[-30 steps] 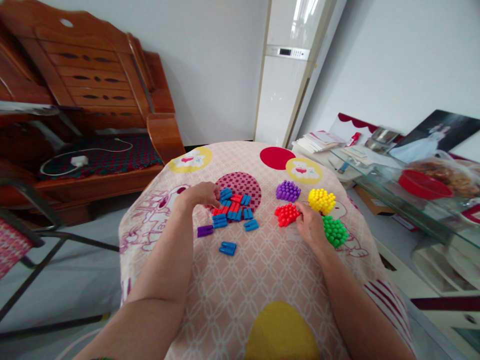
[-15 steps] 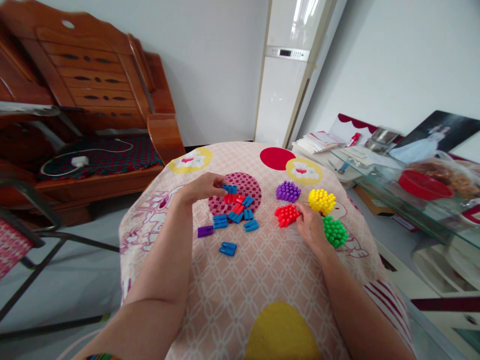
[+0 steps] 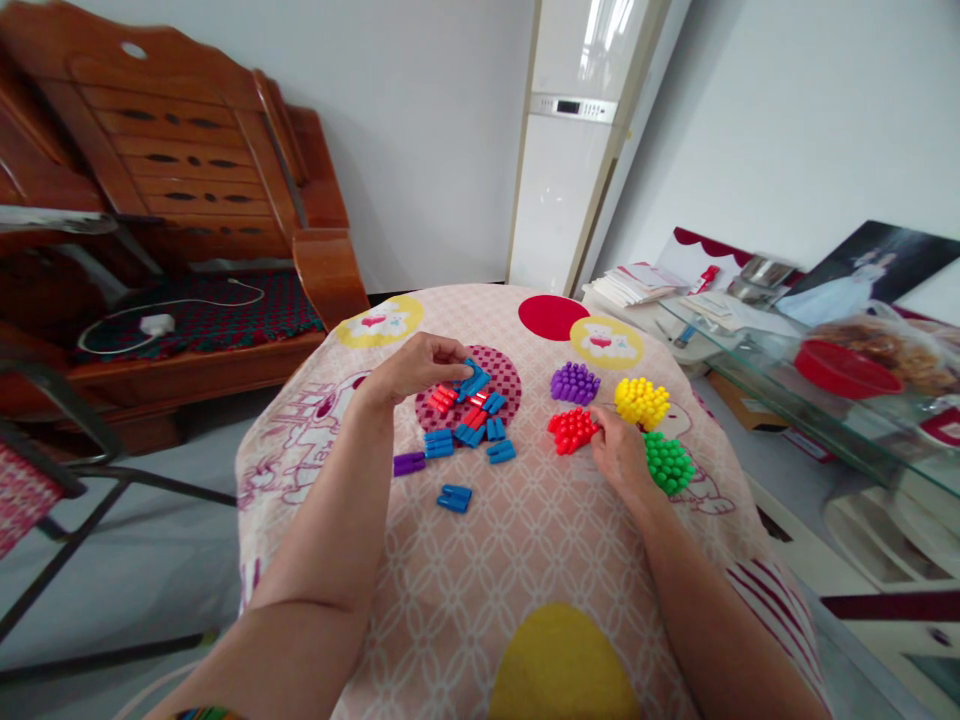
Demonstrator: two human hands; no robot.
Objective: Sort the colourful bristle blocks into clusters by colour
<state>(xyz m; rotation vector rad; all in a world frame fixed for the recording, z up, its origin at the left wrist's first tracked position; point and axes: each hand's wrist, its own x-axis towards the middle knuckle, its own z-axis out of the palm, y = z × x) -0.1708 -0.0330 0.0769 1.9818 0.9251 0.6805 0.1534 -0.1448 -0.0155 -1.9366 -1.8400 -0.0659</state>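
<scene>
Pinches a small blue twin-pronged plastic piece point(image 3: 474, 381) in the narrowed fingers of the left hand point(image 3: 426, 366), at the far side of a loose scatter of red and blue plastic pieces point(image 3: 474, 417) on the cloth-covered worktop point(image 3: 555, 560). Holds it by the edge with the fingertips, probably to single it out from close neighbours; cannot tell whether fully clear of them. Has a purple twin-pronged piece point(image 3: 409, 463) at the scatter's left edge and a lone blue piece point(image 3: 454, 499) nearer the body, apart from the rest.

Touches the right edge of a red plastic cluster of rounded knobs point(image 3: 574, 432) with the right hand point(image 3: 621, 452), seemingly to steady it; cannot tell, with the fingertips partly hidden, between a grip and a light touch. Has a purple knobbed cluster point(image 3: 575, 383) just beyond the red one, a yellow knobbed cluster point(image 3: 642, 402) beyond the right hand and a green knobbed cluster point(image 3: 669, 463) beside the wrist, all in single colours, apparently grouped for easy telling apart.
</scene>
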